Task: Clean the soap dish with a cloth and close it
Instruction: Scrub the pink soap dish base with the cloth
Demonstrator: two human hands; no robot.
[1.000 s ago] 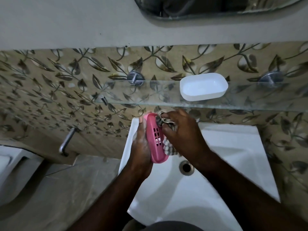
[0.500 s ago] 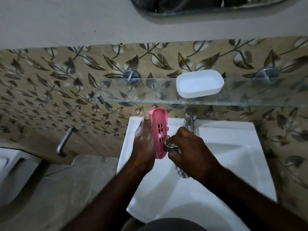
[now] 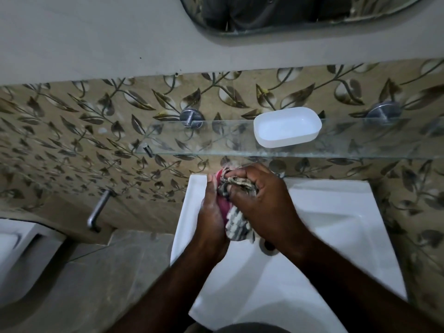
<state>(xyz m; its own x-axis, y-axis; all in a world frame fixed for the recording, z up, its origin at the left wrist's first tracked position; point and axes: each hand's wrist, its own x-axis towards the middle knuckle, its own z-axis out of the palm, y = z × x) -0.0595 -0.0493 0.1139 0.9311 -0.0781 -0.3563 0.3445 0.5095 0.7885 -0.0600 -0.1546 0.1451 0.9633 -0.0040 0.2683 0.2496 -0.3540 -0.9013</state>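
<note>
Hands together at frame centre, over the upper-left part of the white sink (image 3: 331, 212). L hand (image 3: 211, 212) holds the pink soap dish (image 3: 222, 209) from its left side, dish stood on edge, fingertips twd top of frame. Only slivers of pink show betw. hand & cloth. R hand (image 3: 262, 203) is curled round a bunched striped cloth (image 3: 237, 224) and presses it vs. the dish's right face. A cloth tail hangs below the R palm. Drain (image 3: 269, 246) mostly hidden under the R wrist.

White tub (image 3: 287, 127) sits open side up on the glass shelf (image 3: 360, 140), above & right of the hands, well apart from the pink piece. Shelf is fixed to the leaf-pattern tile wall (image 3: 72, 131). Mirror (image 3: 288, 13) at top edge. Metal bar (image 3: 98, 210) at left-centre.
</note>
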